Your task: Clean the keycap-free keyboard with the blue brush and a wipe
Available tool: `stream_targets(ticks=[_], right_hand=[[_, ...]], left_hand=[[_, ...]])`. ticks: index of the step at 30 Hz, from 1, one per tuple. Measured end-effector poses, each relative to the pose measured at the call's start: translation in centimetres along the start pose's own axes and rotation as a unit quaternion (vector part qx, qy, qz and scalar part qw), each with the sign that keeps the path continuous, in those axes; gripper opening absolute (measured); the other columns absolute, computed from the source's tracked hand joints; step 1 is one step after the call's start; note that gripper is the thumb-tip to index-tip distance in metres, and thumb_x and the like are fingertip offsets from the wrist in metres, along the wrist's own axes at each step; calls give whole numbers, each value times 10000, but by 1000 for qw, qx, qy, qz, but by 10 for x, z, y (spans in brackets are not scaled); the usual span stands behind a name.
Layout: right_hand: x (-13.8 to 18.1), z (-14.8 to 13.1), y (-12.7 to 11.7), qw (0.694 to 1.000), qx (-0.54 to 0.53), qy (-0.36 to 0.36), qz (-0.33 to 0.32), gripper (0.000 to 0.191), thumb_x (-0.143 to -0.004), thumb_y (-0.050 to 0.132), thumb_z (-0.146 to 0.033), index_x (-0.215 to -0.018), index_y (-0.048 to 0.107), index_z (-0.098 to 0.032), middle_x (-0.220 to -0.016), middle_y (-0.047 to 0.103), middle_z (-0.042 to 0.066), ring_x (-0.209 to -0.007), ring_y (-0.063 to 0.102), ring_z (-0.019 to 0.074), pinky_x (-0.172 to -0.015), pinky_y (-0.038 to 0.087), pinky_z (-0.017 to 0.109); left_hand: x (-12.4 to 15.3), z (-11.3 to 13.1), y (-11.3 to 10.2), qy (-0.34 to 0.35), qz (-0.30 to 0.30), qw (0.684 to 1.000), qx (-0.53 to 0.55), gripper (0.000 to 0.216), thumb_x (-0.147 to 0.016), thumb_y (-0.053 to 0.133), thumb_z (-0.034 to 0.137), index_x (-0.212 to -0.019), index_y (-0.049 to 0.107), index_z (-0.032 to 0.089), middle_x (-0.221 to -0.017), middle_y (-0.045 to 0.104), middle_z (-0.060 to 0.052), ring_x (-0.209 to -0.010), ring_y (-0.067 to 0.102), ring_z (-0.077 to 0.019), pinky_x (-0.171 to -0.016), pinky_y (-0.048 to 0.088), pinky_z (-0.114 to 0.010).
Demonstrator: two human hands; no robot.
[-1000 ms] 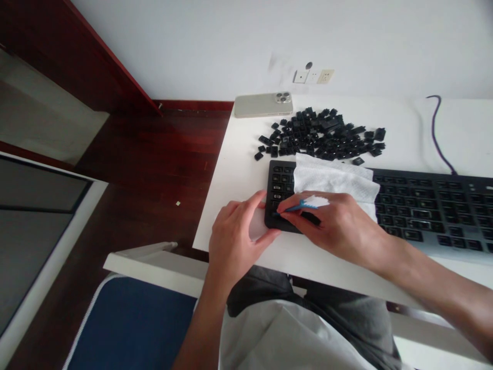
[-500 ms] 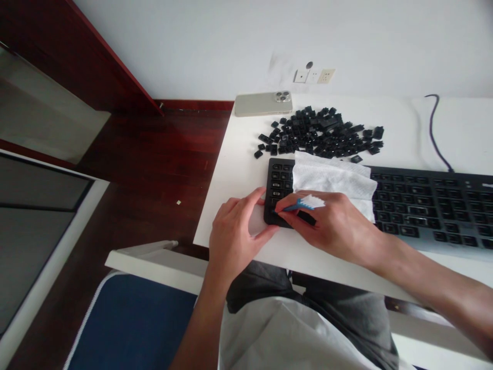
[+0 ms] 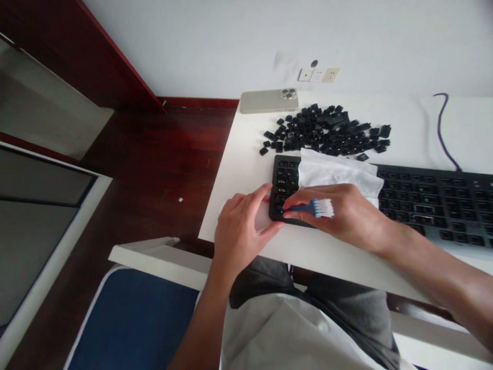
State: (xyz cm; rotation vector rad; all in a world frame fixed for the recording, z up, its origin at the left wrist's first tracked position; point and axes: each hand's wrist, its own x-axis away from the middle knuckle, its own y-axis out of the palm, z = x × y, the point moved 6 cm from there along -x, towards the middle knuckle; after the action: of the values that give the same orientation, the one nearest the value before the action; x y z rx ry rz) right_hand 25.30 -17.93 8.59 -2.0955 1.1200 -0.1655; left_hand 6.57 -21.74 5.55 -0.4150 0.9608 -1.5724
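Observation:
A black keyboard point(image 3: 408, 195) with its keycaps off lies along the desk, running out of view on the right. My left hand point(image 3: 241, 223) grips its left end, index finger at the side edge and thumb at the front corner. Pinched in my right hand point(image 3: 342, 208) is a small blue brush point(image 3: 314, 207), its white bristles pointing right, away from the keys. The thin end of the handle reaches down among the switches at the near left corner. A white tissue point(image 3: 335, 172) covers part of the keyboard beside my right hand.
Loose black keycaps point(image 3: 327, 131) are heaped behind the keyboard. A phone point(image 3: 265, 102) lies at the desk's back left corner. The keyboard's cable point(image 3: 442, 133) curves toward the wall. A blue-seated chair point(image 3: 142, 318) stands left of my legs.
The brush has turned in my right hand, so its bristles now show side-on and the handle lies flatter. My left hand keeps its place on the keyboard. The whole view has shifted slightly.

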Motion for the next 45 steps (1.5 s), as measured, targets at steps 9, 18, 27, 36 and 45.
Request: stream_targets(ticks=[9,18,27,36,45], right_hand=[[-3,-20,11,984,112,-130,-54,299,-1058,500,-95,-1160,767,-180,-1061,820,114,-923,792,242,-766,645,364],[-7,-20,9,985,106,-114,-70,363,-985,472,-14,-1154,757,-161,-1085,817,119,-957,793,252,-805,642,373],[-13,-9,10,991,89,-82,-56,239,-1122,565,-288,-1030,769,-202,-1028,807,99,-900,760,225,-778,586,347],[-30,-12,15,984,124,-118,-38,273,-1130,552,-307,-1044,774,-174,-861,748,58,-736,657,171,-677,456,293],[-24,-6,19,988,139,51,43,305,-1039,681,-320,-768,640,-187,-680,664,16,-586,525,130,-590,336,289]], left_hand=[[1,-1,1,2,8,1000,-5,735,-902,869,282,-1548,520,296,-1275,788,-21,-1092,684,-251,-1036,550,-423],[0,0,0,-3,-1,1000,-2,761,-889,884,283,-1556,518,292,-1292,786,-29,-1123,685,-253,-1071,539,-432],[0,0,1,-7,-8,1000,-4,792,-882,896,305,-1574,511,296,-1302,781,-45,-1133,686,-261,-1067,544,-434],[2,-1,2,4,8,999,-45,728,-877,902,350,-1515,563,263,-1259,768,-71,-1118,691,-273,-1042,550,-419],[2,-1,1,-6,10,999,-40,804,-863,907,311,-1571,526,303,-1219,770,-51,-1073,698,-264,-1041,553,-417]])
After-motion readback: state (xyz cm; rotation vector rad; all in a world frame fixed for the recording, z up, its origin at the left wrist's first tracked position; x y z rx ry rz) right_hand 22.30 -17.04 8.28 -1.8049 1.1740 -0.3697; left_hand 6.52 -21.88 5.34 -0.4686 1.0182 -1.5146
